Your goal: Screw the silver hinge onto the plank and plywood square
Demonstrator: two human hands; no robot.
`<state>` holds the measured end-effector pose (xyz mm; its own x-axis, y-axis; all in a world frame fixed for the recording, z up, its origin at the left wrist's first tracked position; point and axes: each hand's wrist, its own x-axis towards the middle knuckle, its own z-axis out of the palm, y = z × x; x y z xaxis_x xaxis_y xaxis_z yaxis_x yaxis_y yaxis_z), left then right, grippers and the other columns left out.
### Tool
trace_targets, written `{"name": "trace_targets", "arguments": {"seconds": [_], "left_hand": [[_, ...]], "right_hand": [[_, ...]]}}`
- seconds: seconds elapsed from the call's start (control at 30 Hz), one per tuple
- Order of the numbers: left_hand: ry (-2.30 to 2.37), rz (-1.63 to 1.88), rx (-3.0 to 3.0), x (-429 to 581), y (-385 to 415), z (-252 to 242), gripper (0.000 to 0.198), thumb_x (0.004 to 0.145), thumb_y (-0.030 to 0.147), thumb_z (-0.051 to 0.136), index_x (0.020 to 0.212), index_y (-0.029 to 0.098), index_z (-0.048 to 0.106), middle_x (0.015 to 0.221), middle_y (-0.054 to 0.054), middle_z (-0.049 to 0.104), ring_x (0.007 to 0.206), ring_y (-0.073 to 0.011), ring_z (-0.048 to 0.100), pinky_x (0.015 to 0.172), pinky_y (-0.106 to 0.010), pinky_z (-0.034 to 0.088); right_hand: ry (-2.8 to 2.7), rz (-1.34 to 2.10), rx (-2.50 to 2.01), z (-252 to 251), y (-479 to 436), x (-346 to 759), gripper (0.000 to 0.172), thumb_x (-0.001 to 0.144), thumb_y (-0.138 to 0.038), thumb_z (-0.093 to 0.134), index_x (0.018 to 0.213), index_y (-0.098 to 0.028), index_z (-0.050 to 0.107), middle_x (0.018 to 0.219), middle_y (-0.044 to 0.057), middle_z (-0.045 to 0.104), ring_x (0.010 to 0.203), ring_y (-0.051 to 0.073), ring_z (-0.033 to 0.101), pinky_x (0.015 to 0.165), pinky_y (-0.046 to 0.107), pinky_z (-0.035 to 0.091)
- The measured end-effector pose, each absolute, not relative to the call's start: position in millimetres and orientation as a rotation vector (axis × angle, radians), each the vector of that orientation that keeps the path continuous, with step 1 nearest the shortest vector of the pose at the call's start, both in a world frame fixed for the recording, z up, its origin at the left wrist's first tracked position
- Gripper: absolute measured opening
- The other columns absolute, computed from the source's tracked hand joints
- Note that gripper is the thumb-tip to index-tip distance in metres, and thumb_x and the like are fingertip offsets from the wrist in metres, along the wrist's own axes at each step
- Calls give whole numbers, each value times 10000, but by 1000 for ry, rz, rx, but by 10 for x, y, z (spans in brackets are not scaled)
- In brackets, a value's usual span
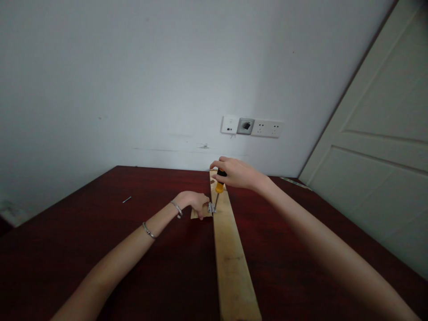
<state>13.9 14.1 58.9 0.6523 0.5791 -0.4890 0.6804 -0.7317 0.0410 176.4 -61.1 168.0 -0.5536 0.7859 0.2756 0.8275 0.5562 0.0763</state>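
Observation:
My right hand [235, 173] is wrapped round the black and yellow handle of a screwdriver [219, 187]. The screwdriver stands nearly upright, its tip down at a small metal hinge [211, 207]. That hinge lies across the edge of a long wooden plank [230, 254] and a small piece of wood [202, 214] beside it. My left hand [197, 201] rests on the small piece, fingers bent close to the hinge and pressing it against the plank's left side. Its fingertips are partly hidden, and any screw under the tip is too small to make out.
The plank lies lengthwise on a dark red table [160, 267]. A thin metal rod or bit [126, 199] lies to the left. Behind the table rises a white wall with sockets [267, 128]. A white panelled door [377, 147] stands at the right, near a thin strip [296, 182].

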Motion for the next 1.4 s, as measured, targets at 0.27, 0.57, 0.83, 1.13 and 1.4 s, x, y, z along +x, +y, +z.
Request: {"name": "trace_targets", "arguments": {"seconds": [0.27,0.57,0.83,1.13,1.4], "left_hand": [[1017,-674,2676,142,141,581,675,631,414,778,1205,139,553,1175,-140,606,952,-279,618,755,-317,503],[1030,-634,2672,132,145,564,703,624,411,783,1231,143,551,1169,-146,606,926,-284,617,716,-317,492],[1023,-632,2680,128,170,538,703,617,416,780,1229,152,554,1143,-136,612,898,-267,611,687,-298,474],[1032,-591,2664,121,184,523,677,596,421,796,1186,168,579,1109,-111,627,862,-242,606,681,-280,466],[1005,-609,2667,125,184,517,719,600,418,781,1236,172,551,1167,-110,616,943,-259,603,749,-289,475]], "right_hand": [[-2565,-314,-1313,1630,-582,1799,419,864,-421,534,1238,-232,541,1117,93,571,811,191,593,661,291,385],[-2519,-346,-1319,1545,-592,1814,507,853,-407,553,1313,-222,445,1149,104,513,734,173,566,617,296,391],[-2467,-212,-1229,1492,-582,1882,476,861,-334,548,1305,-208,434,1124,90,486,757,161,544,707,312,455],[-2392,-203,-1155,1546,-561,1923,477,849,-321,557,1294,-204,432,1097,84,483,726,151,527,730,334,476],[-2379,-236,-1113,1535,-531,1951,498,845,-304,556,1309,-185,419,1070,89,490,793,181,520,769,356,481]]}}
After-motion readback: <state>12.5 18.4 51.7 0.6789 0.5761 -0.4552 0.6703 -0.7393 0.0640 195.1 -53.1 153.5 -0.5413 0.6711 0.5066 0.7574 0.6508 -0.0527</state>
